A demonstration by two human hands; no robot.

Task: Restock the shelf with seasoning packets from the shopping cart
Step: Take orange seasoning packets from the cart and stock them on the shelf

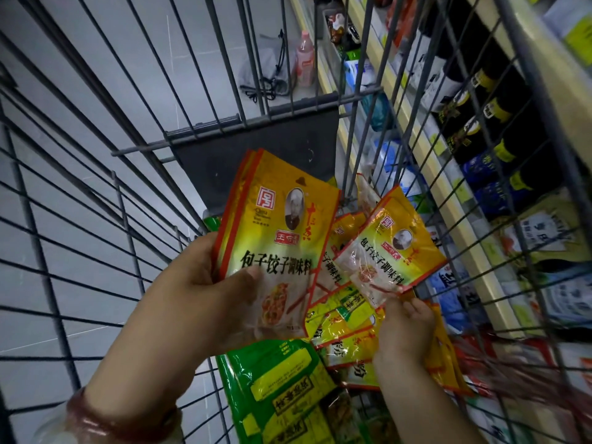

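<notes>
Yellow packets are being gathered: the left hand point(205, 283) clamps a small stack point(275, 238) upright above the cart point(96, 193), while the right hand point(405, 331) pinches one more packet point(389, 248) by its lower edge, just beside the stack. More lie below. Next, likely, add it to the stack, then turn right to the shelf point(426, 161).

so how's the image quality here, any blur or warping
Head view: wide-angle bends the cart wires; dim light with glare on the packet in the right hand; shelf goods at the right edge smear, while the left hand's stack reads sharp.
</notes>
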